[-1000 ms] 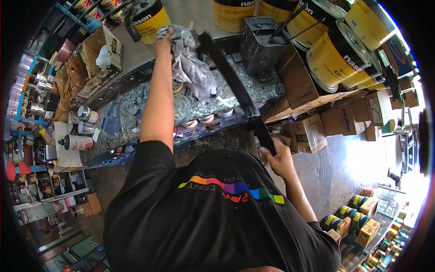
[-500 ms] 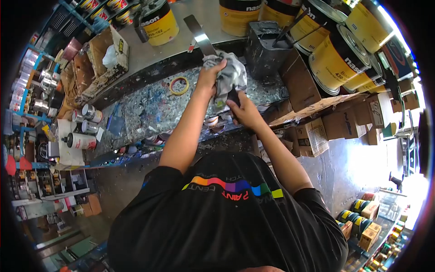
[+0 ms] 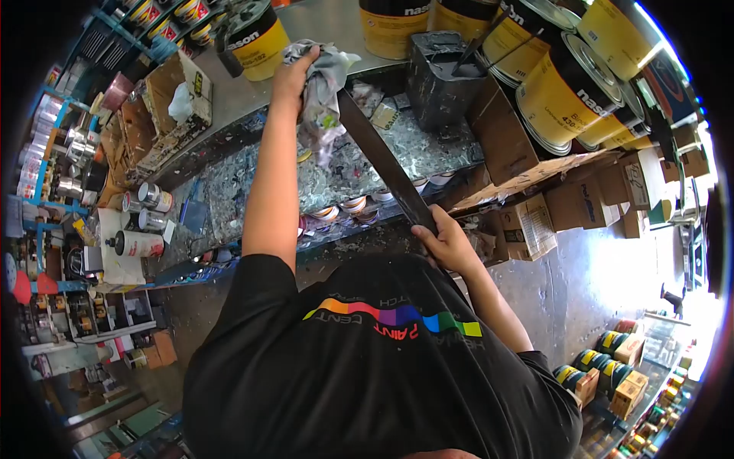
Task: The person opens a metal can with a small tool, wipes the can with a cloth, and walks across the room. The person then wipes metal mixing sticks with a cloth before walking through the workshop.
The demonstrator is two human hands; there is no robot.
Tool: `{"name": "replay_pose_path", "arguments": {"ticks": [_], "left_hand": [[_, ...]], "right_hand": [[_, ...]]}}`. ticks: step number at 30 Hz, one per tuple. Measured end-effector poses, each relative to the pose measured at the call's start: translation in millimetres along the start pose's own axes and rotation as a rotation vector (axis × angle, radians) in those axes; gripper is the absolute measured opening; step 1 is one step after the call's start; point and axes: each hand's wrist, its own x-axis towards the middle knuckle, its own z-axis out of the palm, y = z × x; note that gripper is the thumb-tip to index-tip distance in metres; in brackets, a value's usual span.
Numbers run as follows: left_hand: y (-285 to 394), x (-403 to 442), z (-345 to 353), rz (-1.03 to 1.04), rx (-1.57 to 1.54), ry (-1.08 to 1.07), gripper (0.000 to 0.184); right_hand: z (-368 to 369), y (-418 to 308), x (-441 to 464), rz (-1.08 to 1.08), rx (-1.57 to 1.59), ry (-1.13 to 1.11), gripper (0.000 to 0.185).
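Note:
A long dark flat blade [image 3: 382,159] slants from the upper middle down to the right. My right hand [image 3: 446,241] is closed around its lower end, in front of my chest. At the blade's far tip, my left hand [image 3: 294,76] grips a crumpled grey and white cloth [image 3: 325,88] that hangs over the paint-stained bench [image 3: 252,172]. The cloth touches or nearly touches the tip. Part of a yellow tape ring [image 3: 304,155] shows beside the cloth's lower edge.
Yellow and black cans [image 3: 394,27] line the back. A dark square container [image 3: 443,84] with sticks in it stands right of the blade. An open cardboard box [image 3: 501,141] is farther right. Small cans [image 3: 155,196] and a worn carton [image 3: 183,115] sit at the left.
My hands were close together at the cloth half a second ago. Now my left hand and the cloth have moved up and left, while my right hand has moved down and right with the blade.

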Motion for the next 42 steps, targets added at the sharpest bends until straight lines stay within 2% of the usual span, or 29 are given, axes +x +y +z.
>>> {"name": "replay_pose_path", "arguments": {"ticks": [1, 4, 7, 9, 12, 15, 16, 19, 20, 21, 23, 25, 27, 29, 32, 35, 38, 42], "left_hand": [[6.6, -6.6, 8.5, 0.074, 0.073, 0.024, 0.027], [34.1, -47.9, 45.1, 0.262, 0.205, 0.07, 0.023], [30.6, -72.4, 71.8, 0.428, 0.318, 0.099, 0.021], [26.6, -86.0, 87.4, 0.422, 0.228, 0.099, 0.021], [26.5, -99.3, 97.3, 0.469, 0.175, 0.086, 0.02], [47.7, -119.6, 100.0, 0.422, 0.21, 0.046, 0.021], [58.0, -126.6, 98.5, 0.365, 0.246, 0.064, 0.019], [60.2, -129.4, 81.0, 0.257, 0.026, 0.019, 0.016], [61.2, -130.0, 79.2, 0.257, -0.154, 0.013, 0.015], [56.8, -125.0, 62.9, 0.167, -0.219, 0.009, 0.026], [67.3, -126.9, 45.1, 0.079, -0.398, 0.073, 0.029], [61.2, -115.4, 13.3, 0.077, -0.397, 0.062, 0.032], [55.8, -114.4, -2.8, 0.061, -0.399, 0.103, 0.034], [41.6, -119.3, -12.7, -0.008, -0.451, 0.048, 0.036], [11.3, -126.3, -20.4, -0.129, -0.485, -0.018, 0.036], [-22.3, -130.1, -27.4, -0.194, -0.477, -0.014, 0.032], [-26.9, -147.4, -26.6, -0.221, -0.492, -0.004, 0.029], [-37.8, -150.2, -36.9, -0.186, -0.46, 0.038, 0.028]], "right_hand": [[-4.9, 5.9, -2.8, 0.026, -0.002, -0.01, 0.033], [-23.8, 29.0, 11.7, -0.314, -0.713, 0.168, 0.049], [-14.0, -22.8, 39.2, -0.472, -0.736, 0.462, 0.06], [-4.0, -67.7, 59.4, -0.64, -0.777, 0.531, 0.057], [7.3, -100.1, 86.5, -0.453, -0.724, 0.558, 0.052], [-2.1, -98.0, 106.1, -0.455, -0.816, 0.438, 0.045], [-4.0, -98.4, 107.8, -0.565, -0.755, 0.437, 0.038], [-13.3, -105.0, 105.0, -0.546, -0.825, 0.376, 0.034], [-17.7, -106.5, 104.7, -0.549, -0.825, 0.379, 0.034], [-26.2, -109.0, 105.8, -0.59, -0.868, 0.409, 0.034], [-46.4, -121.7, 105.3, -0.674, -0.953, 0.468, 0.035], [-73.1, -163.2, 91.4, -0.657, -0.977, 0.501, 0.04], [-100.6, -204.3, 82.8, -0.735, -0.798, 0.573, 0.048], [-120.8, -249.2, 72.9, -0.705, -0.799, 0.671, 0.049], [-135.5, -279.1, 85.6, -0.725, -0.651, 0.704, 0.049], [-151.1, -297.8, 108.2, -0.743, -0.505, 0.731, 0.049], [-178.5, -287.4, 137.0, -0.726, -0.733, 0.709, 0.043], [-190.5, -275.9, 153.7, -0.592, -0.74, 0.66, 0.042]]}}
